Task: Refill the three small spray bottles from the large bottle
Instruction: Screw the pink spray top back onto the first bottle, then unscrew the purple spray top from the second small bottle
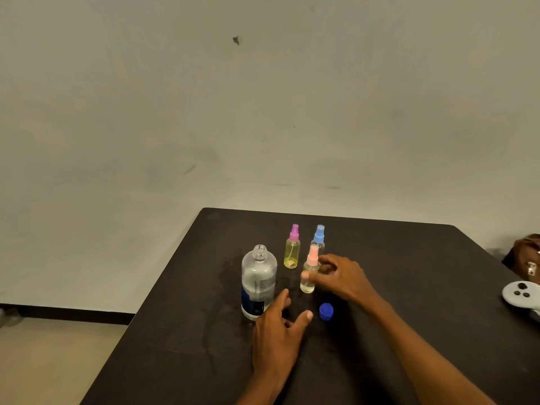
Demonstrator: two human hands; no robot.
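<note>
The large clear bottle [258, 283] with a dark blue label stands uncapped on the black table [409, 258]; its blue cap [326, 311] lies to its right. Behind stand a yellow spray bottle with a purple top [292, 248] and a clear one with a blue top [319, 236]. In front of them a clear spray bottle with a pink top [309, 274] stands upright. My right hand [342, 277] has its thumb against this bottle's side, fingers curled loosely beside it. My left hand [277, 331] hovers open just right of the large bottle's base.
A white game controller [521, 296] lies at the table's right edge, with another person's hand [526, 255] beyond it. Wet smears mark the tabletop left of the large bottle. The table's left edge drops to the floor; a wall stands behind.
</note>
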